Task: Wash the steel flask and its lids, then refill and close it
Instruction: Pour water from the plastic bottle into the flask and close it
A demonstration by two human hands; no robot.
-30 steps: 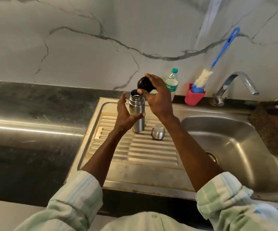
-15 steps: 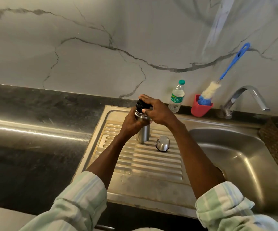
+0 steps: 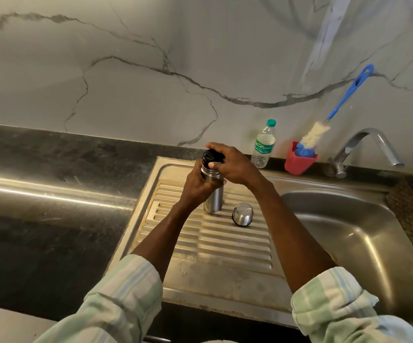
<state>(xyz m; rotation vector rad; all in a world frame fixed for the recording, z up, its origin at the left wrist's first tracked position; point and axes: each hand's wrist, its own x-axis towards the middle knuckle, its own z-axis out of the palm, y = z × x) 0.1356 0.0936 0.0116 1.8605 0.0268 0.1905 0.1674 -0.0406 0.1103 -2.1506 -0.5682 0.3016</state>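
While the left hand [image 3: 198, 184] grips the flask [image 3: 213, 194], which stands upright on the drainboard [image 3: 200, 243] beside the sink [image 3: 349, 231], the right hand [image 3: 230, 164] has its fingers [image 3: 211, 165] curled round the black stopper [image 3: 209, 155] sitting at the flask's mouth. Closing looks under way, so the task seems near its end, though the frame cannot show whether the flask is washed or refilled. 1 steel cap [image 3: 242, 214] lies just beside the flask, not yet fitted.
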